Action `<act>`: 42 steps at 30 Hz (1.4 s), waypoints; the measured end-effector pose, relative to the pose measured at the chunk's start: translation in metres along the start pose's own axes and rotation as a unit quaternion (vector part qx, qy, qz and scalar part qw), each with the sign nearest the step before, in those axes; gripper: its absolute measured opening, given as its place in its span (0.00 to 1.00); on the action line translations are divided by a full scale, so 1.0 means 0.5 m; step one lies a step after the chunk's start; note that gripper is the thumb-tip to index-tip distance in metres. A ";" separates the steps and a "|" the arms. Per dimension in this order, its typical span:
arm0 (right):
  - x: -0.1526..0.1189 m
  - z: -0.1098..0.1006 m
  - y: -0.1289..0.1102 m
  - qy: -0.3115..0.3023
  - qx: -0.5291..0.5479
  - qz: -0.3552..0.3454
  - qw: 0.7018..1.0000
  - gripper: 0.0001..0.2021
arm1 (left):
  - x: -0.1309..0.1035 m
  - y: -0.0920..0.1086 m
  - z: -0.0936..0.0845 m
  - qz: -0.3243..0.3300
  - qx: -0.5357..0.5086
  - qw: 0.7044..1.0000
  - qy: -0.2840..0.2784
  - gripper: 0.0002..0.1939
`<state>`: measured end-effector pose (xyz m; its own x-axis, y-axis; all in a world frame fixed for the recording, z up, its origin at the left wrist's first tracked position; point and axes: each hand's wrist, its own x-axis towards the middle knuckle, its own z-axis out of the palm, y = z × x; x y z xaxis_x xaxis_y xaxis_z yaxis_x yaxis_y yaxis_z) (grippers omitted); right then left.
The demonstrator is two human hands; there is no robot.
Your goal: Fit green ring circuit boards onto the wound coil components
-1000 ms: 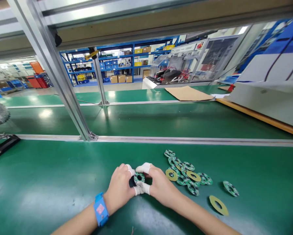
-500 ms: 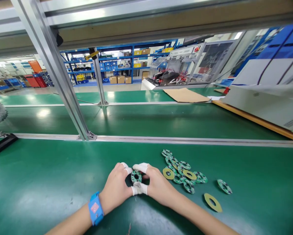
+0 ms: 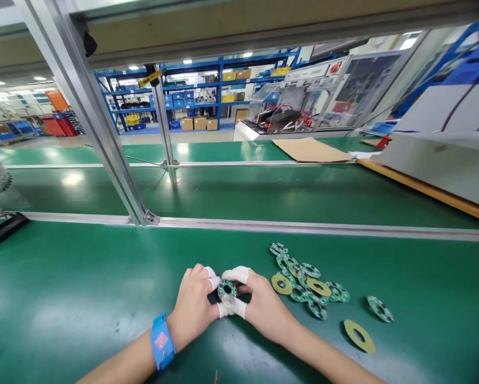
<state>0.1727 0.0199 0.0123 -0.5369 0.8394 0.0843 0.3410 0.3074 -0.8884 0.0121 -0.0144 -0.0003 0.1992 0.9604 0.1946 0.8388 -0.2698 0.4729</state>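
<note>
A small ring-shaped green circuit board (image 3: 227,288) is held between my two hands just above the green work surface. My right hand (image 3: 263,304) pinches it, thumb at the near edge and index finger at the far edge. From the other side my left hand (image 3: 193,301) closes on the board's left edge with thumb and fingertips. White finger cots cover the thumbs and some fingers of both hands. A dark patch shows between my left thumb and fingers; I cannot tell what it is. My left wrist wears a blue band (image 3: 162,341).
Right of my hands lies a loose pile of ring-shaped boards (image 3: 297,293), some with yellowish backs up. A single board (image 3: 380,309) and a yellowish ring (image 3: 359,336) lie farther right. An aluminium post (image 3: 91,117) rises at left; a metal rail (image 3: 263,226) runs behind.
The view has shifted slightly, so the pile appears a little farther right. Both hands stay around the circuit board, with small movements of the thumbs and fingertips.
</note>
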 end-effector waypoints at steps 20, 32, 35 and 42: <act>0.013 0.002 -0.022 -0.009 -0.039 0.042 0.998 0.13 | -0.002 -0.001 0.010 0.013 -0.016 0.999 0.024 0.13; -0.005 0.000 -0.007 -0.008 -0.023 0.012 1.000 0.15 | -0.003 0.002 0.000 0.007 -0.019 1.000 0.002 0.12; -0.001 0.002 -0.015 -0.001 -0.053 0.014 0.998 0.16 | -0.005 0.003 0.001 0.007 -0.018 1.000 0.006 0.11; 0.006 0.003 -0.016 -0.012 -0.065 0.021 0.998 0.14 | -0.002 0.007 0.002 0.011 -0.002 1.000 0.003 0.10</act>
<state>0.1670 0.0189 0.0191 -0.5377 0.8423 0.0369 0.4596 0.3295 -0.8247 0.0153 -0.0163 0.0003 0.2151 0.9538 0.2100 0.8322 -0.2915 0.4717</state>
